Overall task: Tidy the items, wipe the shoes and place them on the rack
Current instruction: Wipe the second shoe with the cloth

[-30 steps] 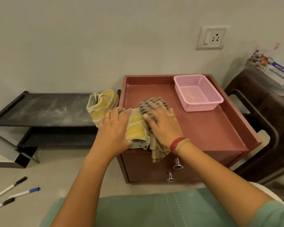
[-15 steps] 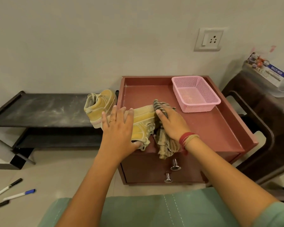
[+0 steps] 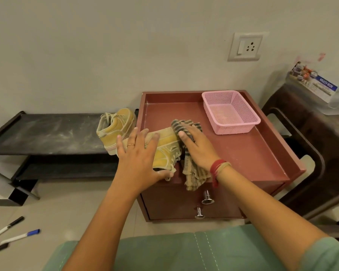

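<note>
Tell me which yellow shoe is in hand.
The shoe on the red cabinet, held by the left hand; the other shoe sits untouched on the black rack.

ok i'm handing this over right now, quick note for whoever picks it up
Left hand grips the yellow suede sneaker, on its side at the front left of the red-brown cabinet top. Right hand presses the striped brown cloth flat against it.
Done: the second yellow sneaker stands on the black metal rack.
Left: finish wiping, rack this sneaker, gather the three pens from the floor, maybe into the pink mesh basket.
</note>
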Demonstrator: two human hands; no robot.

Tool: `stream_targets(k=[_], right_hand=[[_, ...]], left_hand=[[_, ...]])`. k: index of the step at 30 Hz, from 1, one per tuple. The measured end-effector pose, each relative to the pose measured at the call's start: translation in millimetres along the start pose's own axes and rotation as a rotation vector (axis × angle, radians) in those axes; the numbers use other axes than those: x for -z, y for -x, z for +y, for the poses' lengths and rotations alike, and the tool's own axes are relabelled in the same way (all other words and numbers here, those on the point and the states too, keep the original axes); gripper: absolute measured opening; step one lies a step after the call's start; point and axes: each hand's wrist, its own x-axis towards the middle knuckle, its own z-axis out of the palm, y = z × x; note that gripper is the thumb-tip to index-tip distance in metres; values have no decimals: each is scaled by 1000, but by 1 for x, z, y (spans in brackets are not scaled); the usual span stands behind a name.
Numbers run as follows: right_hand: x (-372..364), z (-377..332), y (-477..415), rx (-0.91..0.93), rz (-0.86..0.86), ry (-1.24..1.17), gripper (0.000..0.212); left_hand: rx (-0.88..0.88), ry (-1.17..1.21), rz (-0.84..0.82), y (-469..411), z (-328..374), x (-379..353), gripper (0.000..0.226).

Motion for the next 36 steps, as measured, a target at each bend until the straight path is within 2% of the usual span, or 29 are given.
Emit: stream_targets(k=[2, 5, 7, 8, 11, 13, 14, 16, 17, 19, 20, 21, 25, 30, 33, 36], right_hand=[[0, -1, -1, -31, 51, 25, 51], [-3, -7, 13, 102, -87, 127, 47], [-2, -2, 12, 125, -107, 85, 47], [1, 3, 8, 80, -78, 19, 47], [10, 12, -9, -217, 79, -353, 40], [16, 16, -17, -425, 303, -552, 39], [20, 19, -19, -450, 409, -561, 36], [20, 14, -16, -326, 473, -462, 29], [16, 11, -13, -206, 414, -390, 30], [2, 10, -3, 14, 145, -174, 43], [-6, 14, 1, 91, 24, -43, 48], [-11, 19, 1, 123, -27, 44, 51], [-6, 27, -9, -96, 42, 1, 59], [-7, 27, 1, 111, -58, 192, 55], [0, 34, -5, -24, 38, 99, 63], [-4, 27, 0, 68, 12, 127, 53]], left_hand=[[11, 13, 11, -1, 1, 2, 106], [-1, 3, 15, 0, 1, 0, 103], [-10, -9, 42, -1, 1, -2, 100], [-9, -13, 36, -1, 0, -1, 99], [-5, -4, -7, -2, 1, 1, 98], [-15, -5, -10, -2, 0, 1, 100], [-19, -5, -9, -1, 0, 0, 102], [-22, -16, -7, -1, -1, 1, 106], [-24, -21, -9, -1, -2, 1, 107], [-28, -18, -2, -1, -4, 0, 109], [-32, -13, -2, 0, -5, -1, 108], [-35, -9, 1, -1, -5, -2, 108], [-29, -5, -27, -1, -2, 1, 109], [-27, -10, -9, -1, -4, 0, 110], [-18, -8, -31, -2, -2, 1, 110], [-28, -24, -15, -1, -3, 0, 108]])
